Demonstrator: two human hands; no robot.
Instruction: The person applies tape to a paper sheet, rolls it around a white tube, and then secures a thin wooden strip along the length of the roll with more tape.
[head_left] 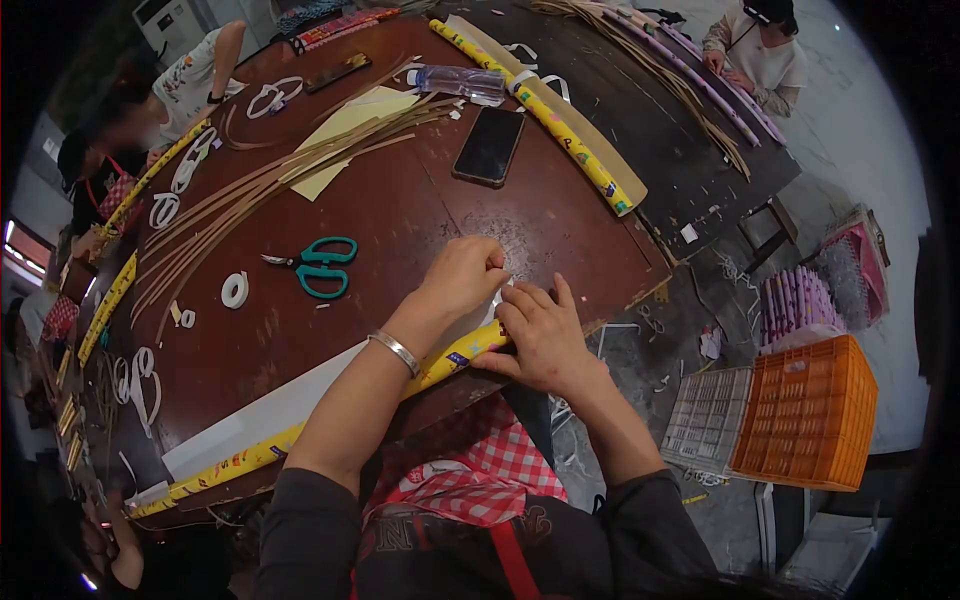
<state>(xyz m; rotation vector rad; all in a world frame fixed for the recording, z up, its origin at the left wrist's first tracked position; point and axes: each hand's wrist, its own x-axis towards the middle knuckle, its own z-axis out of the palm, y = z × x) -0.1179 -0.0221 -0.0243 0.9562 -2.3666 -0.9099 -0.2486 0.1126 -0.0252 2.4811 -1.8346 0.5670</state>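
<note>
In the head view, a yellow patterned paper roll (236, 459) runs along the near table edge, with a white sheet (270, 400) lying beside it. My right hand (540, 335) is closed round the roll's right end, thumb below and fingers on top. Just above that end, my left hand (462, 275) has its fingers curled together in a pinch; whatever lies between them is hidden. A small white piece shows between the two hands. Teal-handled scissors (322, 266) lie to the left of my hands, and a roll of white tape (235, 290) is further left.
Thin brown strips (250, 190) cross the table over a yellow sheet (350, 135). Beyond are a phone (488, 146), a plastic bottle (460, 84) and another yellow roll (575, 150). Orange crates (808, 412) stand on the floor at right. Other people work around the table.
</note>
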